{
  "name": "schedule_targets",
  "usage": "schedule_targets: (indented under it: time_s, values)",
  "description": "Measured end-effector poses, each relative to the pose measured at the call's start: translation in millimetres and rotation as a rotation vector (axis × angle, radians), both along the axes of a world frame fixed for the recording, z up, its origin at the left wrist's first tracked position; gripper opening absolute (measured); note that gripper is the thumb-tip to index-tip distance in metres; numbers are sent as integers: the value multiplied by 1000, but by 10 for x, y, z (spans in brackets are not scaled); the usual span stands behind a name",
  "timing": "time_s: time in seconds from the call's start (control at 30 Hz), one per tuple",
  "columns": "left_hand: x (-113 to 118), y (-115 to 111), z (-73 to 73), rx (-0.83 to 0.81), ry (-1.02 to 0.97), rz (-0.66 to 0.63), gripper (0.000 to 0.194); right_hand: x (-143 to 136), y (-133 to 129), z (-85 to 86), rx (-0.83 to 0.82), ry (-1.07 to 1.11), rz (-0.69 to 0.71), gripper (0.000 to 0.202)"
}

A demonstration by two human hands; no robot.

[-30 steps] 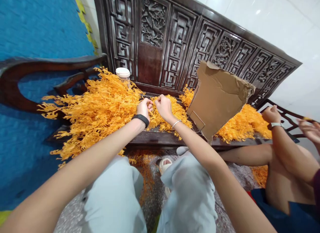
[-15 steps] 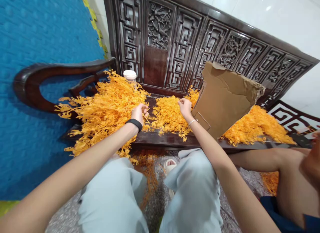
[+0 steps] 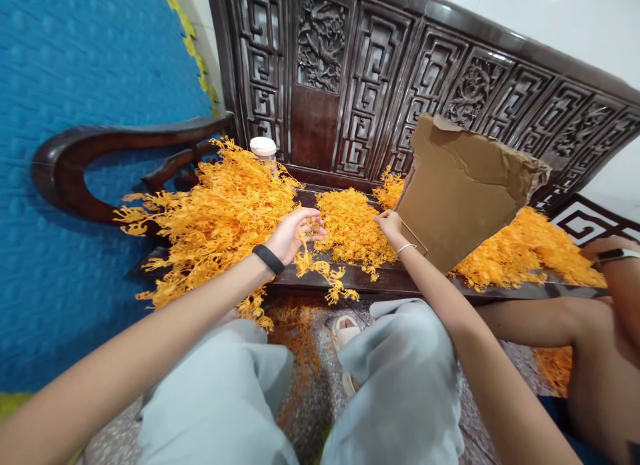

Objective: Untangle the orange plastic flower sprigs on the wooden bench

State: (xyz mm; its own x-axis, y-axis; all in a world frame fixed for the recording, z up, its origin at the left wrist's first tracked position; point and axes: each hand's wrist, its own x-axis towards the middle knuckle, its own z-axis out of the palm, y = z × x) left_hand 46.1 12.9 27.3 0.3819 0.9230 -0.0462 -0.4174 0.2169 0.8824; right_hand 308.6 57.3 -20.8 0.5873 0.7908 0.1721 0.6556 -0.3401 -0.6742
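Observation:
My left hand (image 3: 296, 235) is beside the tall heap of orange plastic sprigs (image 3: 215, 218) on the left, its fingers partly stretched. An orange sprig (image 3: 327, 272) with small moulded pieces hangs from it, over the bench's front edge; the grip is partly hidden. Farther right, my right hand (image 3: 390, 226) is closed in a pinch at the edge of a pile of small loose orange pieces (image 3: 350, 222). What its fingertips hold, if anything, is too small to make out. Right beside this hand, a brown cardboard sheet (image 3: 465, 192) stands tilted.
The dark wooden bench (image 3: 313, 112) has a carved back and a curved armrest (image 3: 60, 172). A white-lidded container (image 3: 263, 147) stands behind the left heap. More orange pieces (image 3: 530, 252) lie beyond the cardboard, near another person's arm (image 3: 623, 272) and leg. Orange scraps (image 3: 297, 332) lie on the floor.
My left hand has moved right, out from the heap, its fingers stretching, with the sprig hanging from it. My right hand stays pinched near the loose pile. The other person's wrist has come into view.

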Motion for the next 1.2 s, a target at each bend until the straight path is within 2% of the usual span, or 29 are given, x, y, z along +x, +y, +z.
schedule_targets:
  time_s: [0.1, 0.17, 0.23, 0.33, 0.37, 0.43, 0.57, 0.7, 0.87, 1.03, 1.13, 1.2]
  values:
    - [21, -18, -1, 26, -8, -45, 17, -116, -26, 56, -62, 24, 89, 9]
    - [34, -20, 0, 32, -18, -55, 17, -258, -66, 138, -43, 52, 203, 14]
    - [46, -16, 5, 33, -31, -44, 16, -434, -147, 250, -24, 188, 423, 27]
    - [51, -10, 14, 44, -61, -32, 14, -695, -340, 427, -129, 446, 878, 48]
    - [50, -9, 17, 47, -68, -34, 13, -764, -407, 474, -173, 475, 994, 48]
    - [42, -8, 21, 46, -79, -55, 12, -856, -515, 536, -203, 480, 1120, 40]
    - [30, -14, 30, 34, -114, -132, 13, -868, -587, 566, -133, 489, 1169, 27]
    - [39, -23, 49, 10, -126, -178, 13, -813, -605, 590, -137, 442, 1229, 20]
    - [67, -13, 37, -4, 29, -238, 16, -837, -671, 611, -119, 197, 1210, 17]
    - [114, 11, 9, -17, 138, -200, 18, -928, -682, 600, -17, -105, 1153, 9]
    - [135, 4, 18, -19, 124, -156, 19, -965, -686, 618, 16, -152, 1104, 8]
    - [138, -20, 27, -19, 122, -148, 19, -973, -700, 634, 1, -138, 1128, 9]
